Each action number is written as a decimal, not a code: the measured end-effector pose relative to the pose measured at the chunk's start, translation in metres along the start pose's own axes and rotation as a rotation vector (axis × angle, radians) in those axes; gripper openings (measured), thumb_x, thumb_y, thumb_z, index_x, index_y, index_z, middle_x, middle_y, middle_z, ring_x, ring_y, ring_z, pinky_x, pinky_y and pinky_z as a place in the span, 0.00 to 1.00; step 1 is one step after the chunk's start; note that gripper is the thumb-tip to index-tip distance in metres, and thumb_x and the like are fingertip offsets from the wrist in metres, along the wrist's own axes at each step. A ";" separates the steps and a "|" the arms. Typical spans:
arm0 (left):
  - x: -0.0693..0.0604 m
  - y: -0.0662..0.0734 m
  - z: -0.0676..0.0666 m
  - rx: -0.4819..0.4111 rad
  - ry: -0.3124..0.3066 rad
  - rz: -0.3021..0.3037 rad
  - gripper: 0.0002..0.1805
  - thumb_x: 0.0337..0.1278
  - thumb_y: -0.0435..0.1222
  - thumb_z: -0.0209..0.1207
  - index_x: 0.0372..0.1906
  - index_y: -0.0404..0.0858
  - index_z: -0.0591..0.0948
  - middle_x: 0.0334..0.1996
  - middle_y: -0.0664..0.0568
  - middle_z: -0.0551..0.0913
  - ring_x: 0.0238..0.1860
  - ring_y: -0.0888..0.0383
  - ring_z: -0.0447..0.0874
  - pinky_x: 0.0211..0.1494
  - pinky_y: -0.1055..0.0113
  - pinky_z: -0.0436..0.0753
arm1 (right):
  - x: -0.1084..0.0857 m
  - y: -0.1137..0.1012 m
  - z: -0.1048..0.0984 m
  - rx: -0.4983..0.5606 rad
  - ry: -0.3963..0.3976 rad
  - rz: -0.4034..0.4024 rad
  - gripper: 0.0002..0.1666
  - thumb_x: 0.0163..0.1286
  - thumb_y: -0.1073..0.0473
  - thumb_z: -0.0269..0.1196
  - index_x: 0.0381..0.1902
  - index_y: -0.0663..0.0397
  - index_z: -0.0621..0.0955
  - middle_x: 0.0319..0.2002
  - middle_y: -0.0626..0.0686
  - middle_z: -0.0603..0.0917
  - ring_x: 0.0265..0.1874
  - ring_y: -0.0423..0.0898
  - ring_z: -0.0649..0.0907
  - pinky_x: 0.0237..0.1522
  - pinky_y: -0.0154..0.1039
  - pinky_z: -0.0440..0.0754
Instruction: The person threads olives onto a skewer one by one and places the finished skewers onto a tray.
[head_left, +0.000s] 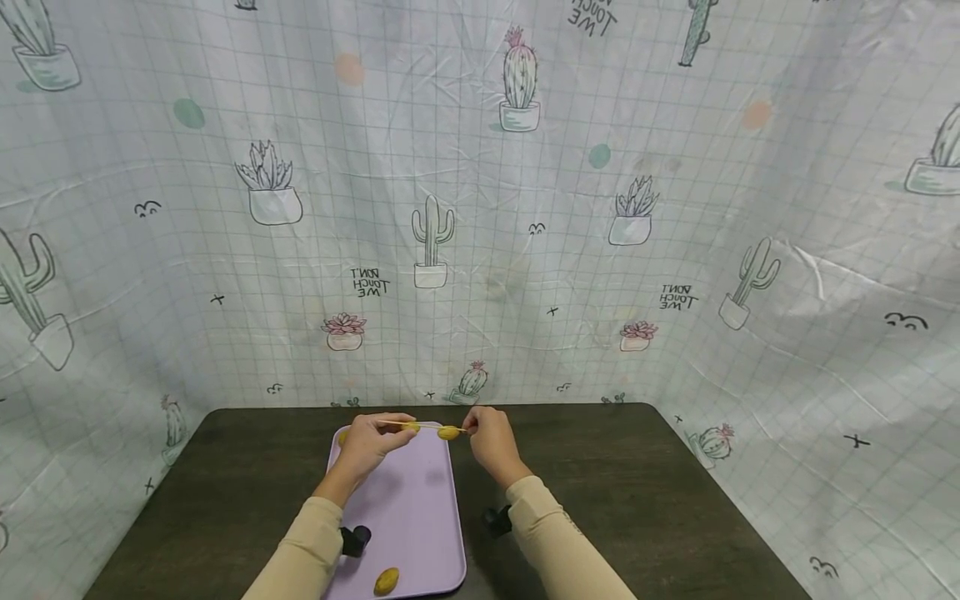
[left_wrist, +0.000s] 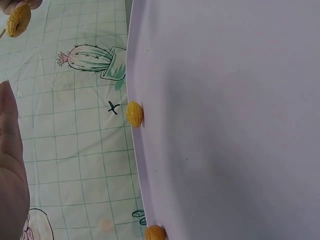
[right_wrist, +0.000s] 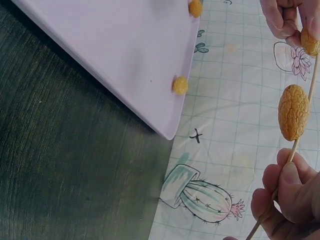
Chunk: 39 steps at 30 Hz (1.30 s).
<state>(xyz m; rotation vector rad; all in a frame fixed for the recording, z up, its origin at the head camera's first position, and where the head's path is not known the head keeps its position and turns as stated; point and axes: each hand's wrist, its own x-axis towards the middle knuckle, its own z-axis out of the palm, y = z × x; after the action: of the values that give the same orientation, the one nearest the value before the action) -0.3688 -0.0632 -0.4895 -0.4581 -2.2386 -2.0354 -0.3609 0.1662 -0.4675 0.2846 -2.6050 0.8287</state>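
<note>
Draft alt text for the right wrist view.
Right hand pinches a thin stick carrying a wrinkled yellow oval; left hand grips a second oval farther along it. Two more ovals sit at the edge of a lilac tray, beside dark wood.

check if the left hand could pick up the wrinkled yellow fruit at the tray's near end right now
Probably not: the left hand is pinching another fruit at the wooden skewer. Nothing covers the near-end fruit on the lilac tray, though, so a freed hand likely could.

Cactus-print cloth point(head_left: 480, 208), seemingly wooden table point(head_left: 622, 492)
</note>
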 end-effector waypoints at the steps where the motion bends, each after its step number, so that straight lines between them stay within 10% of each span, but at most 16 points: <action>1: 0.000 0.000 0.000 0.004 -0.002 -0.002 0.13 0.55 0.33 0.74 0.46 0.35 0.90 0.40 0.47 0.90 0.43 0.56 0.83 0.40 0.70 0.83 | 0.000 0.000 0.000 0.001 -0.001 -0.001 0.16 0.60 0.80 0.63 0.23 0.55 0.83 0.25 0.49 0.84 0.27 0.45 0.82 0.31 0.41 0.82; 39: 0.004 0.001 0.010 0.027 -0.026 0.004 0.10 0.54 0.36 0.75 0.42 0.40 0.91 0.37 0.52 0.89 0.40 0.55 0.82 0.40 0.65 0.83 | 0.000 -0.010 -0.004 0.039 -0.031 0.044 0.16 0.57 0.83 0.60 0.26 0.59 0.85 0.24 0.48 0.83 0.27 0.43 0.80 0.30 0.40 0.81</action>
<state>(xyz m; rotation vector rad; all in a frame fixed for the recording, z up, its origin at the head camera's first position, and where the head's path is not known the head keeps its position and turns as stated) -0.3705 -0.0526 -0.4885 -0.4895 -2.2746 -2.0061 -0.3566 0.1609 -0.4595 0.2541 -2.6348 0.8981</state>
